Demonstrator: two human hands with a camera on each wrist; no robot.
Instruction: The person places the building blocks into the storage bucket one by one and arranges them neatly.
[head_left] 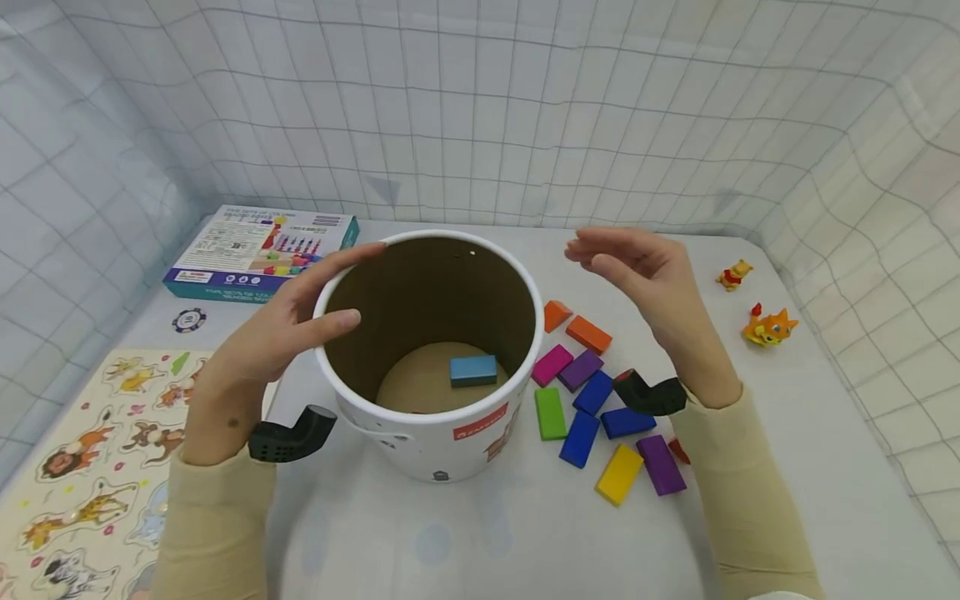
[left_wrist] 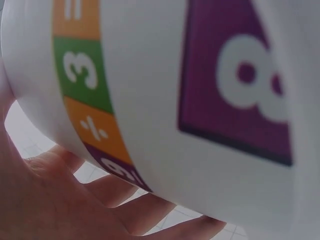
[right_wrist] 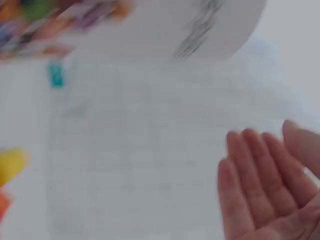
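Note:
A white bucket (head_left: 420, 446) with a wide round mouth stands in the middle in the head view. On its bottom lies a light blue block (head_left: 473, 371). My left hand (head_left: 281, 329) rests on the bucket's left rim, the thumb reaching over the opening and the fingers extended. Coloured squares with numbers (left_wrist: 80, 70) mark the bucket's side in the left wrist view. My right hand (head_left: 633, 262) is raised to the right of the bucket with nothing in it. In the right wrist view its fingers (right_wrist: 257, 180) are straight and close together.
Several loose blocks, including a yellow block (head_left: 619, 475) and a green block (head_left: 551, 414), lie right of the bucket. Two small figures (head_left: 770, 326) stand far right. A printed box (head_left: 262, 250), a round chip (head_left: 189, 320) and an animal puzzle board (head_left: 82, 417) lie left.

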